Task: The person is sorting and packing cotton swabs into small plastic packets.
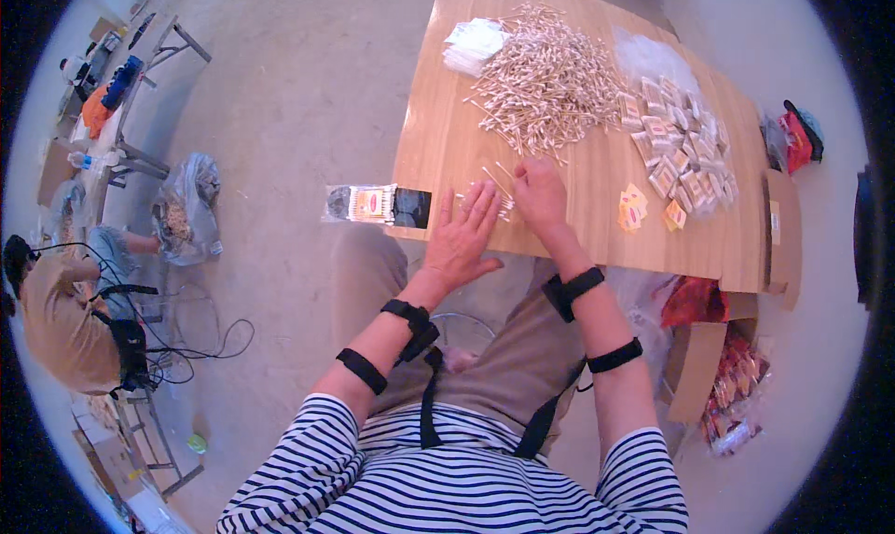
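Note:
A few cotton swabs (504, 202) lie at the near edge of the wooden table, between my two hands. My left hand (463, 226) rests flat with its fingers stretched, the fingertips over some of these swabs. Curled closed, my right hand (541, 194) is just to the right; its fingertips are hidden, so I cannot make out what is in it. One or two swabs point toward its knuckles. Left of my left hand, a clear packet of swabs (376, 204) with a black end lies across the table's edge. Beyond both hands spreads a large heap of loose swabs (550, 82).
White bags (475, 45) are stacked at the far left of the table (433, 128). Many filled small packs (685, 152) cover its right side, near yellow cards (633, 208). Cardboard boxes (695, 371) stand at the lower right. Another person (70, 315) sits at the left.

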The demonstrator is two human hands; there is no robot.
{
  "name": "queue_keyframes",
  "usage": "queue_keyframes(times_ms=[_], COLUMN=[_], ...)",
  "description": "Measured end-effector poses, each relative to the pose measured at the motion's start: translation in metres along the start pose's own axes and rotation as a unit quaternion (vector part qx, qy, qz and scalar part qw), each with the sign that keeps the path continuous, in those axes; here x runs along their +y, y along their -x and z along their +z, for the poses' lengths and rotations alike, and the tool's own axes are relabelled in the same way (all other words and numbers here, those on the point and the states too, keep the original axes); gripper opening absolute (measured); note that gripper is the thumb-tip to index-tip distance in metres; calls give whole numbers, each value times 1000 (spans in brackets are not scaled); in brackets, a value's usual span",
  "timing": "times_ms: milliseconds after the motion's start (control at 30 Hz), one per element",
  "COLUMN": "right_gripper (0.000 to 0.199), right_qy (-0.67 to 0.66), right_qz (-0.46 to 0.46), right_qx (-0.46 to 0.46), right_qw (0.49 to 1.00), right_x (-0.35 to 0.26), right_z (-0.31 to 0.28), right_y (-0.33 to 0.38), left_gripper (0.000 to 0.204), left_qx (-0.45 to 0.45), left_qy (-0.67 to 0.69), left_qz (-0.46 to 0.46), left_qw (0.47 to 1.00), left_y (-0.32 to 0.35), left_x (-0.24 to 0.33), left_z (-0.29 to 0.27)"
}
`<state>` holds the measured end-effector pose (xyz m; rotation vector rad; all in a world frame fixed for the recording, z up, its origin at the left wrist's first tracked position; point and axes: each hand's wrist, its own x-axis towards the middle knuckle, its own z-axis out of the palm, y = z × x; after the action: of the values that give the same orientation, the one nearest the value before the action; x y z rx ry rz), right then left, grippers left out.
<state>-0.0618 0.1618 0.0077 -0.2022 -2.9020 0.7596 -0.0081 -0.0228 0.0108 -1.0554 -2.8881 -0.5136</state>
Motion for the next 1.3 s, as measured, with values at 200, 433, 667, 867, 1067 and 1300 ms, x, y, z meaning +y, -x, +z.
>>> queue_keyframes(times_ms=[200,433,667,867,1067,1300], right_gripper=[13,12,21,22,21,17], right_qy=[1,-6,47,94,66,-8], right_qz=[-3,-80,27,67,33,-39], right_qx=[13,-12,52,50,19,-12], right_qw=[1000,997,997,992,997,999], right_x=[-11,-8,-16,-5,-4,24], right_z=[10,8,-7,5,-15,5], right_y=[3,10,-27,-46,-33,-8], left_gripper=[118,117,122,122,121,121], left_qx=[22,59,19,4,5,8], left_qy=[27,51,18,2,-7,-4], left_qz=[11,6,16,15,4,8], left_qw=[999,997,1000,1000,1000,1000], left_y=[0,-1,-12,-16,-14,-16], left_x=[-1,-4,-4,0,-4,-3], left_z=[2,2,0,2,4,10])
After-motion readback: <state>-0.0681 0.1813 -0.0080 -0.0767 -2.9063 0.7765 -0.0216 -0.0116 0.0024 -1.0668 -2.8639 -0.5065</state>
